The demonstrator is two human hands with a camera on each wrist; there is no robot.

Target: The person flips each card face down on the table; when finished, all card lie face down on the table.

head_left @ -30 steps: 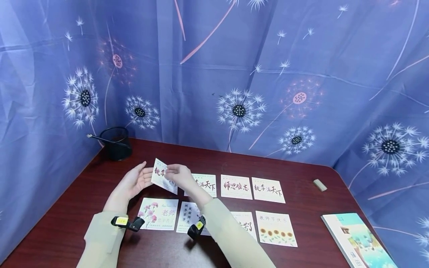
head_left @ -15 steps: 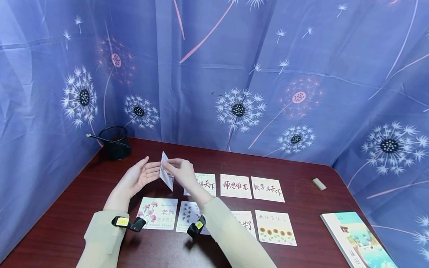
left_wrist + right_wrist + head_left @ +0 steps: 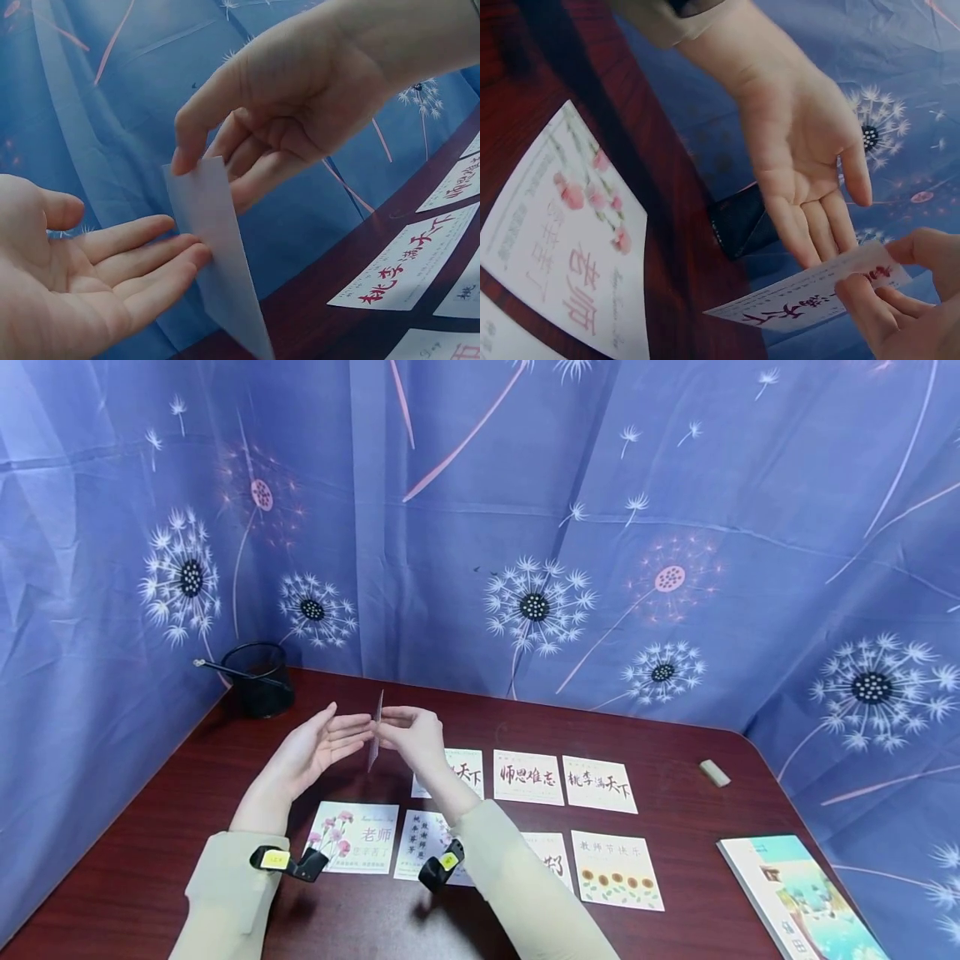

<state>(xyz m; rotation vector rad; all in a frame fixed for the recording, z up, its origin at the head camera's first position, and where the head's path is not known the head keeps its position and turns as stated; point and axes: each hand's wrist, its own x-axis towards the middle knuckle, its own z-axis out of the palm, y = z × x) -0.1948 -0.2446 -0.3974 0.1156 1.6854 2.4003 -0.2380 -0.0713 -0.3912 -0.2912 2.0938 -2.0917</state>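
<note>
Above the table, my right hand (image 3: 414, 742) pinches a white greeting card (image 3: 214, 236) by its edge between thumb and fingers. The card stands upright and nearly edge-on in the head view; red brush characters show on its face (image 3: 810, 296) in the right wrist view. My left hand (image 3: 307, 756) is held palm up with fingers straight, their tips touching the card's plain back. Below the hands lie a card with pink carnations (image 3: 352, 837) and a card with dark vertical writing (image 3: 420, 839). A red-lettered card (image 3: 467, 771) is partly hidden behind my right wrist.
More cards lie in two rows, including a red-lettered card (image 3: 528, 777) and a sunflower card (image 3: 618, 870). A black mesh pen holder (image 3: 262, 689) with a pen stands at the back left. An eraser (image 3: 715, 772) and a book (image 3: 802, 897) are at the right.
My right hand has turned the card from facing the head camera to nearly edge-on and raised it slightly to the right. My left fingers have followed and now touch its back.
</note>
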